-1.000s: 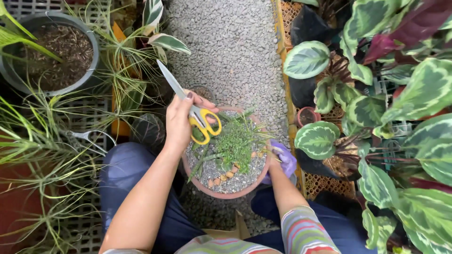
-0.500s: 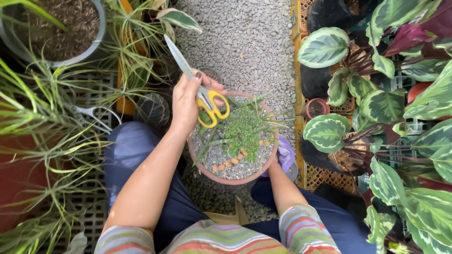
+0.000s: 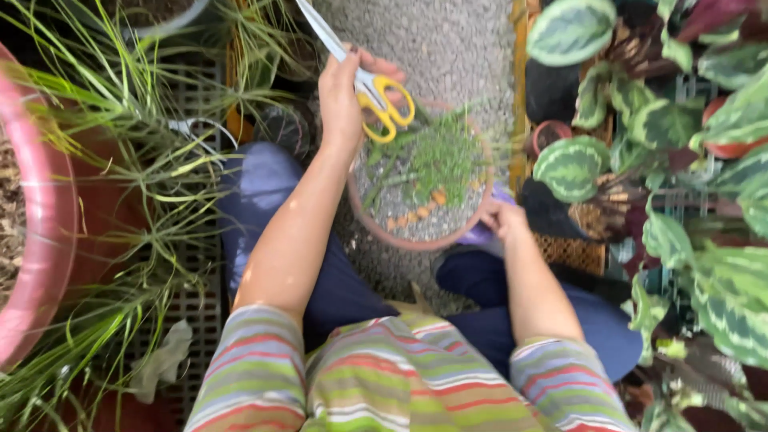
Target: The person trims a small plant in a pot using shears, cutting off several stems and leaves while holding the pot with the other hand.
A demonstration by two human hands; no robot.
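Left hand clamps round the yellow-handled scissors, blades shut and pointing far-left, away from the plant — no cutting right now. Right hand grips the near-right rim of the terracotta pot, fingers curled over something purple I can't identify. The pot sits between the knees on gravel, its feathery green plant standing full over the grit, with a few orange bits in front. By my read, trimming has barely begun — most foliage remains.
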